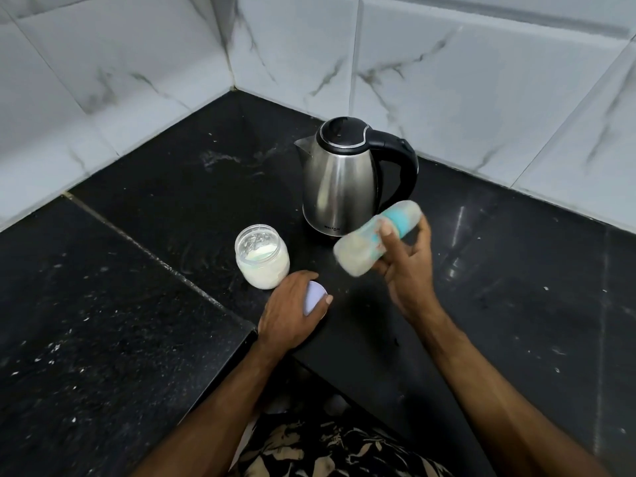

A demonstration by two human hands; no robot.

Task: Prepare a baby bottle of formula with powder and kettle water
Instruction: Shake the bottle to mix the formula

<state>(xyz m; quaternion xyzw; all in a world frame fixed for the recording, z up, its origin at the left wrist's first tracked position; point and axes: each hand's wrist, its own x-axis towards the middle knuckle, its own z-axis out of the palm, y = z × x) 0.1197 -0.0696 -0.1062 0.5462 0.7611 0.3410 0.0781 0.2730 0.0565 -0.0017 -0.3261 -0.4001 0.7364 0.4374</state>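
My right grip [406, 259] is wrapped round the baby bottle [375, 241], holding it tilted and blurred above the black desk [516, 287], just in front of the steel kettle [344, 177]. My left grip [292, 309] curls over the pale round lid [315, 297] on the desk, beside the open jar of white powder [261, 259].

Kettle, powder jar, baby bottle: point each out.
kettle [339, 187], head view, on the steel body.
powder jar [263, 266], head view, on the glass side wall.
baby bottle [358, 249], head view, on the blurred clear body below the right hand's thumb.
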